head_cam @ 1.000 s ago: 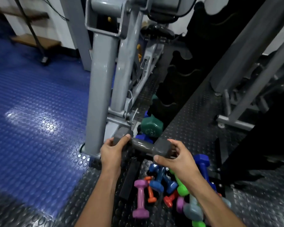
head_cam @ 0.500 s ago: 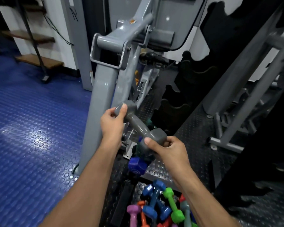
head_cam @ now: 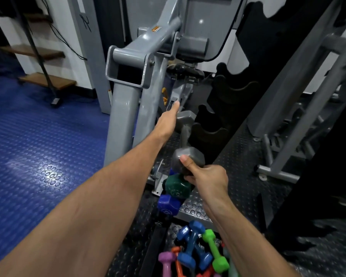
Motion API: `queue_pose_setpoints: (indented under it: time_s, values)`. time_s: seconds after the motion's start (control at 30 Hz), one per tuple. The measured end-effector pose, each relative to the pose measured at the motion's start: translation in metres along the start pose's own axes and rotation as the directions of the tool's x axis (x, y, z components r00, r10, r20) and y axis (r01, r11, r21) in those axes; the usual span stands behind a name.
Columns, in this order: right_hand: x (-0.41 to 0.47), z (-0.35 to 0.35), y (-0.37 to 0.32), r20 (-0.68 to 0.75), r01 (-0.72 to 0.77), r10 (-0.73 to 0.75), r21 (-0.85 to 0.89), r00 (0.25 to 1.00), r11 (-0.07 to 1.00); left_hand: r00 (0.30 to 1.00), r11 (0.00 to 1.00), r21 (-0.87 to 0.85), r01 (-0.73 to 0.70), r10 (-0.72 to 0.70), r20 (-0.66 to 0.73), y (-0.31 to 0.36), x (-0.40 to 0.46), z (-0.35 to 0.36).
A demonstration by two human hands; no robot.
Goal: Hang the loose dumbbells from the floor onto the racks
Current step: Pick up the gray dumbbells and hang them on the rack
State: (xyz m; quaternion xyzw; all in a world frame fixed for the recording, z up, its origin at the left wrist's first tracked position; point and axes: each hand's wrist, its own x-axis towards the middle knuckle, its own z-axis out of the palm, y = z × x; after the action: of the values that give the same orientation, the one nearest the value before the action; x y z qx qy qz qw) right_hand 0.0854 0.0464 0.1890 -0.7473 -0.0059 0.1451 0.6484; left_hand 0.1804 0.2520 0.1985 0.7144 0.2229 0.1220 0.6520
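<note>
A tall grey painted steel machine frame [head_cam: 126, 108] stands where the blue studded rubber floor [head_cam: 38, 152] meets the black studded matting [head_cam: 238, 156]. To its right rises a black upright dumbbell rack with scalloped cradles [head_cam: 218, 124]. In front of that rack, the grey hexagonal-headed dumbbell [head_cam: 185, 140] is held in the air, standing nearly on end, its far head next to the lowest cradles. The left hand [head_cam: 168, 120] lies along the far head, fingers stretched forward; whether they grip it cannot be told. The right hand [head_cam: 206, 176] is closed around the near head, thumb pressed on its face. Just below sit a dark green hexagonal dumbbell [head_cam: 177, 186] and a dark blue hexagonal dumbbell [head_cam: 168, 204]. Nearer the camera lies a heap of small blue, green, purple and orange dumbbells [head_cam: 196, 254] on the matting.
</note>
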Motion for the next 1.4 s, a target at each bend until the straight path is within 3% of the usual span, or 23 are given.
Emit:
queue_pose_setpoints:
  time_s: [0.23,0.3,0.43,0.53,0.87,1.03,1.17,1.3,1.4]
  values:
    - [-0.004,-0.001,-0.004,0.084,-0.161,0.144,0.257,0.986,0.953,0.991,0.997,-0.079,0.003,0.008,0.136,0.026,-0.031,0.008]
    - [-0.009,-0.004,-0.002,0.146,-0.228,0.187,0.356,0.971,0.906,0.991,0.996,-0.083,0.008,0.003,0.130,0.025,-0.030,0.014]
    - [-0.019,-0.003,0.009,0.313,-0.366,0.219,0.565,0.924,0.740,0.963,1.000,-0.021,-0.021,0.026,0.268,0.019,-0.024,0.030]
    - [-0.018,-0.001,0.013,0.354,-0.396,0.211,0.611,0.911,0.685,0.950,1.000,-0.005,0.002,0.000,0.312,0.020,-0.021,0.030]
    - [-0.009,-0.009,0.017,0.330,-0.351,0.190,0.544,0.925,0.762,0.944,1.000,-0.006,-0.001,0.003,0.329,0.012,-0.030,0.030]
    - [-0.003,-0.022,0.017,0.340,-0.286,0.165,0.346,0.926,0.894,0.941,0.997,-0.068,-0.026,0.048,0.334,0.009,-0.033,0.031]
    - [0.001,-0.038,0.020,0.277,-0.154,0.123,0.092,0.953,0.984,0.987,0.990,-0.134,-0.039,0.059,0.149,-0.004,-0.047,0.023]
    - [0.002,-0.060,0.040,0.262,-0.132,0.143,-0.059,0.954,0.990,0.998,0.982,-0.179,-0.064,0.067,0.008,-0.039,-0.089,0.016]
    - [-0.001,-0.080,0.068,0.260,-0.143,0.180,-0.154,0.949,0.978,0.981,0.948,-0.315,-0.046,-0.016,-0.192,-0.079,-0.123,0.016]
